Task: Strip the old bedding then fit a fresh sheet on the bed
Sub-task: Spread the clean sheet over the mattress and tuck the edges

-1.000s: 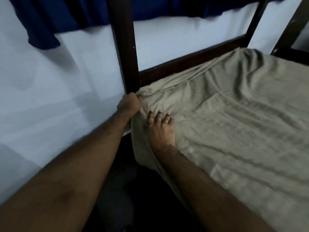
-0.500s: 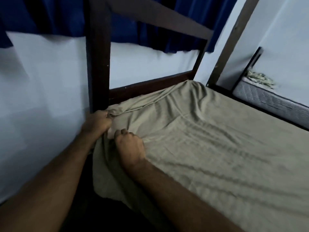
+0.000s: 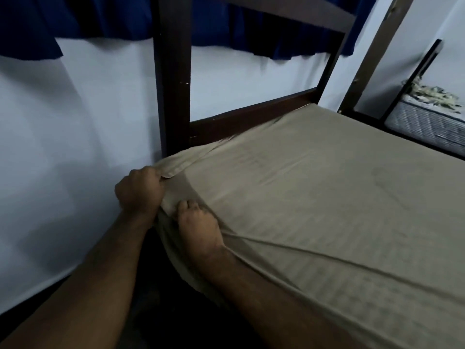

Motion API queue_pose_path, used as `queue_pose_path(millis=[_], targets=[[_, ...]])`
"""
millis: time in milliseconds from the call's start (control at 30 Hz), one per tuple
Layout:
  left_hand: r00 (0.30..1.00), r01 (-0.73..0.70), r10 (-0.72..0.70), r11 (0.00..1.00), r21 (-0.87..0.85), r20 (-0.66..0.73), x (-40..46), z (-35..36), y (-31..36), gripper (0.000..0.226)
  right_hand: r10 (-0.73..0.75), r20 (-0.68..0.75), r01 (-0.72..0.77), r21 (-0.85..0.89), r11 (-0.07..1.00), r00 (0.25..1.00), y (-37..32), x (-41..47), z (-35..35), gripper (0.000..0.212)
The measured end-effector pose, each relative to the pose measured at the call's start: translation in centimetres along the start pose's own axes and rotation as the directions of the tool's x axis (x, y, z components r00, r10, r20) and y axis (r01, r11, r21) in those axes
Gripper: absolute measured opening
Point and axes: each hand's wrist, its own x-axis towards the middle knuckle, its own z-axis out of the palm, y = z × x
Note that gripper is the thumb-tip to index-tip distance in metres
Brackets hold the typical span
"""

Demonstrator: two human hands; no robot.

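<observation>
A khaki sheet [image 3: 314, 197] covers the bed's mattress, pulled fairly smooth across the top. At the near left corner, beside the dark wooden bedpost [image 3: 172, 96], my left hand [image 3: 139, 192] grips the sheet's bunched edge in a fist. My right hand [image 3: 198, 227] sits just beside it with fingers curled into the fabric, and folds run from it along the bed's near edge. The sheet's corner hangs down over the mattress side below both hands.
A dark wooden rail [image 3: 251, 119] runs along the bed's far side against a white wall [image 3: 63, 147]. Blue curtains [image 3: 75, 18] hang above. Another mattress [image 3: 427, 119] in a black frame stands at the far right. The floor below is dark.
The sheet has been pulled tighter, and its wrinkles have flattened. My right hand went from lying flat on the sheet to clutching it, and both hands have drawn the corner toward me.
</observation>
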Motion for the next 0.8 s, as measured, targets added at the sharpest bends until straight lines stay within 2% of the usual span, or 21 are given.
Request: queue_pose_path(millis=[67,167,233,333,400,467,533,600,667,800], targets=[[0.995,0.086,-0.085,0.996,-0.018,0.053,0.3,0.4,0.6,0.020,-0.014,0.043,0.014,0.006,1.000,0.999,0.3,-0.1,-0.3,0.006],[0.958,0.183,-0.196,0.980,0.079,0.209,1.4,-0.2,1.4,0.031,-0.002,0.006,0.002,0.002,1.000,1.000,0.0,-0.9,-0.5,0.017],[0.909,0.207,-0.233,0.972,0.112,0.346,2.7,-0.6,1.3,0.042,-0.076,0.044,0.072,0.085,0.994,0.996,0.1,-1.2,-0.8,0.016],[0.838,0.232,-0.216,0.972,0.032,0.502,3.9,-1.2,0.3,0.055,-0.127,0.035,0.117,0.201,0.973,0.991,1.3,0.2,-1.8,0.023],[0.868,0.152,-0.113,0.988,-0.042,0.484,3.7,-1.5,0.3,0.043,-0.089,-0.033,0.095,0.237,0.967,0.995,2.4,1.6,-2.7,0.023],[0.918,0.057,-0.005,0.991,-0.121,0.396,3.0,-1.6,0.2,0.030,-0.083,-0.083,0.099,0.212,0.972,0.993,2.8,3.5,-3.8,0.029],[0.953,0.057,0.045,0.945,-0.323,0.298,1.6,-1.3,-0.2,0.041,-0.078,-0.116,0.095,0.156,0.983,0.990,3.3,5.8,-4.3,0.028],[0.972,0.064,0.057,0.871,-0.487,0.229,0.5,-0.3,-0.9,0.052,-0.028,-0.060,0.037,0.164,0.986,0.998,4.2,7.9,-4.1,0.030],[0.978,0.049,0.066,0.849,-0.526,0.197,0.3,0.8,-1.1,0.054,-0.017,0.011,0.015,0.175,0.985,1.000,4.5,8.7,-3.2,0.039],[0.994,-0.024,0.068,0.903,-0.429,0.089,0.7,1.8,-0.6,0.041,-0.092,0.006,0.091,0.041,0.995,0.996,4.3,8.5,-1.7,0.044]])
